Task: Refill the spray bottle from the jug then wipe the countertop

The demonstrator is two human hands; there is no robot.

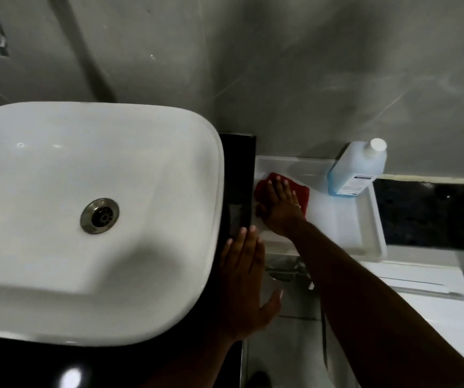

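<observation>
Head view looked down on a large white basin [85, 214] sitting on a black countertop [240, 169], with a metal drain [99, 216] near its middle. To its right, a white tray-like surface [348, 219] lay against the grey wall [281, 65]. A clear jug [356, 169] with blue liquid and a white cap stood upright at the far end of that surface, beside the wall. Near it, well short of touching, a red cloth [300, 193] lay flat under the right hand [279, 205], palm down with fingers spread, pressing it onto the white surface. Beside the basin's right rim, the left hand [246, 281] lay flat and empty, fingers extended. No spray bottle could be made out.
</observation>
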